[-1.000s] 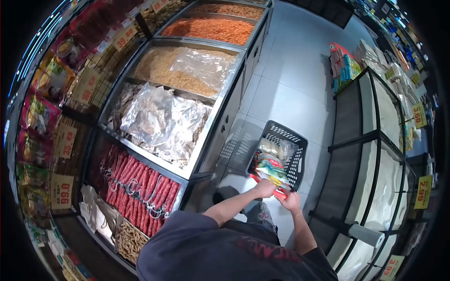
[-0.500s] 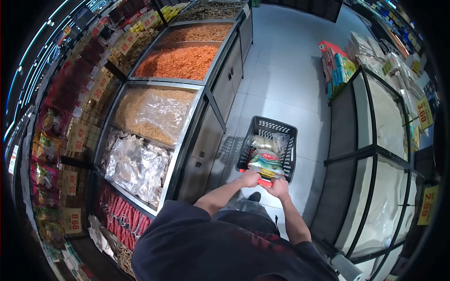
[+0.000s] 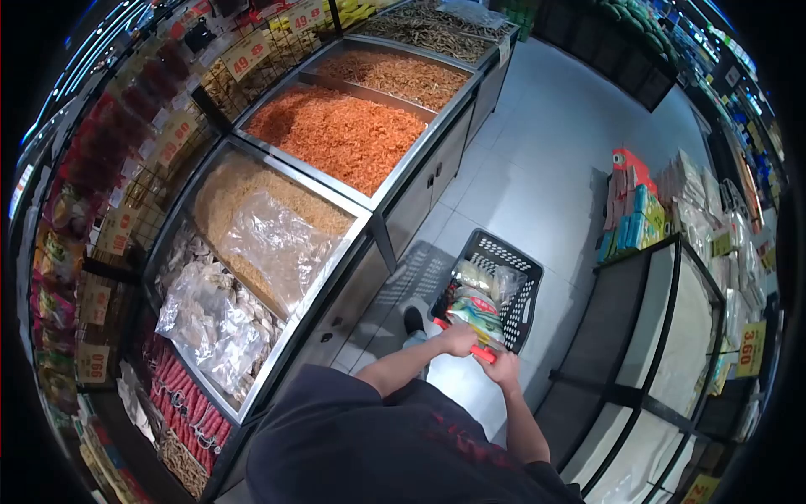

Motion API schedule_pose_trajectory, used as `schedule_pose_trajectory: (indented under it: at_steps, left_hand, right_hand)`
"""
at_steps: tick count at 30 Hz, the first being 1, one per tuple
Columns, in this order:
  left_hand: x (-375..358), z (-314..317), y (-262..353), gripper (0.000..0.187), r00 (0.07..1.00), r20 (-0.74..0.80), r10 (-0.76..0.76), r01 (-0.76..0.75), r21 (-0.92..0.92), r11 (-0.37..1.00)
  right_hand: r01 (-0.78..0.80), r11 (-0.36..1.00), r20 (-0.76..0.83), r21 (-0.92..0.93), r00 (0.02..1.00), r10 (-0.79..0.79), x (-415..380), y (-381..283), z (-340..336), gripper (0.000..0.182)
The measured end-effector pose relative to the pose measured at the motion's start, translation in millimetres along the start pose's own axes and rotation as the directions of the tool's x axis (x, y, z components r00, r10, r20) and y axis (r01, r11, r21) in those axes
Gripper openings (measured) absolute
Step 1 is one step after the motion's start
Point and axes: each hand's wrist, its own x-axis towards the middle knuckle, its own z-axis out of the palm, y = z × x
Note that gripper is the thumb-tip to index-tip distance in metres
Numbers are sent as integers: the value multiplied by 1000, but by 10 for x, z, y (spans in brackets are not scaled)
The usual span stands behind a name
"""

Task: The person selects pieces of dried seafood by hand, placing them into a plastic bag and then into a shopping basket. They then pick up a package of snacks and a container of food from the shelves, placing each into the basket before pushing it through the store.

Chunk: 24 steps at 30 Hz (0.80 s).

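Observation:
Both hands are closed on the red handle [image 3: 477,352] of a black shopping basket [image 3: 525,315]. My left hand [image 3: 458,340] grips the handle at its left part, and my right hand [image 3: 502,366] holds its right end. Inside the basket, just beyond the hands, lie a green and yellow bag with a red label [image 3: 477,309] and clear plastic bags [image 3: 477,277] with pale contents. The basket is low over the grey tiled floor; whether it touches the floor is hard to tell.
On the left stand bins with orange dried goods [image 3: 340,130], tan dried goods [image 3: 243,197] and red sausages [image 3: 185,403]. Packets hang behind them. At right are framed bins [image 3: 617,336] and stacked packages [image 3: 638,210]. A dark display [image 3: 604,50] stands at the far end.
The view has turned and shifted, so the bins on the left look larger. The basket appears slightly lower and further right, both hands still on its handle. A foot now shows left of the basket.

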Motion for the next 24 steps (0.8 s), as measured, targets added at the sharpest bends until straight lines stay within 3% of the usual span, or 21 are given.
schedule_pose_trajectory:
  at_steps: [1, 5, 9, 12, 14, 17, 18, 19, 21, 22, 24]
  left_hand:
    - [126, -102, -51, 14, 1000, -12, -7, 8, 42, 999]
    - [643, -660, -263, 12, 999, 5, 31, -32, 40, 999]
    - [1285, -896, -557, 10, 1000, 6, 23, -23, -18, 1000]
    - [1715, -1150, -774, 9, 1000, -9, 7, -7, 13, 1000]
    - [1924, -1439, -761, 11, 990, -85, 115, -120, -60, 991]
    - [2296, -1622, -904, 10, 983, -149, 106, -108, -10, 994]
    - [2455, -1736, -934, 18, 1000, 12, 24, -24, 14, 1000]
    - [2564, -1838, -963, 18, 1000, 9, 9, -9, 13, 1000]
    - [2710, -2055, -1027, 38, 997, 58, 46, -47, 22, 999]
    - [2748, -2194, -1102, 38, 999, 47, 18, -19, 21, 1000]
    - [2738, -2464, -1232, 54, 959, -198, 201, -213, -41, 976]
  right_hand:
    - [22, 999, -44, 30, 999, -20, 207, 76, -50, 53]
    - [-73, 997, 98, -33, 992, 76, 896, 233, -350, 52]
    - [46, 998, -14, 30, 999, -46, 1538, 498, -564, 47]
    - [99, 994, -63, 52, 993, -95, 2038, 712, -754, 55]
    - [94, 994, -75, 46, 993, -91, 2247, 826, -880, 50]
    - [98, 994, -74, 50, 993, -94, 2759, 864, -1170, 45]
    - [79, 996, -47, 48, 996, -77, 2897, 893, -1281, 45]
    - [55, 997, -19, 45, 998, -55, 3015, 942, -1374, 45]
    - [93, 994, -60, 59, 994, -89, 3263, 1113, -1439, 46]
    - [116, 990, -114, 77, 988, -107, 3399, 1180, -1434, 47]
    - [116, 991, -31, 62, 993, -115, 3611, 1350, -1493, 50]
